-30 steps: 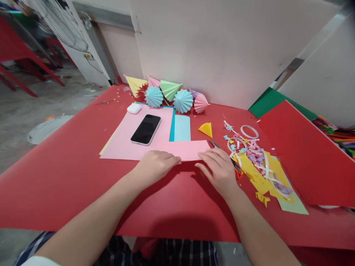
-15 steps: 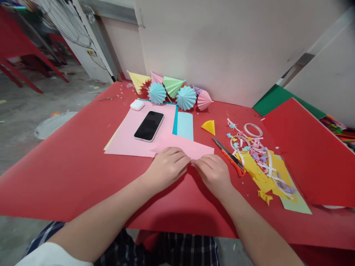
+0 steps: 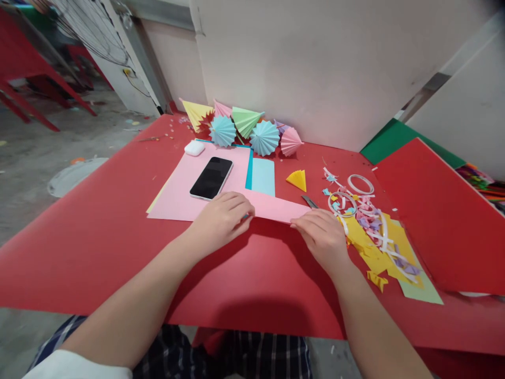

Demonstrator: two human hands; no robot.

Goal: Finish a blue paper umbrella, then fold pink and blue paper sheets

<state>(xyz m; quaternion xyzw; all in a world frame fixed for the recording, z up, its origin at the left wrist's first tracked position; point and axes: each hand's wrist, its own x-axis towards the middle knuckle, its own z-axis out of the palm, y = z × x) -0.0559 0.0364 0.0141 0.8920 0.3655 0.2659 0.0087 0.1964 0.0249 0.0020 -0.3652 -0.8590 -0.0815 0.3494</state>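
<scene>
Holding a pink paper strip (image 3: pixel 274 205) over the middle of the red table (image 3: pixel 256 284), stretched between left hand (image 3: pixel 223 221) and right hand (image 3: pixel 321 237). Sloping slightly down toward the right in the head view; hidden at its left end behind the left hand. Pinching the front edge near the right end between right thumb and fingertips, pressed together on the paper. Curling left fingers over the left part, with thumb lower; cannot tell whether clamped tight there.

Noted beyond the left hand: 1 large pink sheet (image 3: pixel 173 195), with a yellow edge showing under its left side. Logged on that sheet: 1 phone (image 3: pixel 212 176), dark screen up, just past the left knuckles, and 1 small white case (image 3: pixel 194 148) near the far edge. Saw light-blue paper (image 3: pixel 263 178) just past the strip, to the right of the pink sheet.

Found near the right hand: scissors (image 3: pixel 309 201), with only the blade end visible, and 1 yellow pleated wedge (image 3: pixel 298 180) farther back. Recorded to the right: 2 tape rolls (image 3: pixel 329 204) among coloured trimmings, then yellow scraps (image 3: pixel 365 247) over a pale green sheet (image 3: pixel 424 292), beside a large red board (image 3: pixel 453 221).

Counted along the wall: 2 blue pleated paper umbrellas (image 3: pixel 223 130), with yellow, green, pink and purple ones grouped closely around.
</scene>
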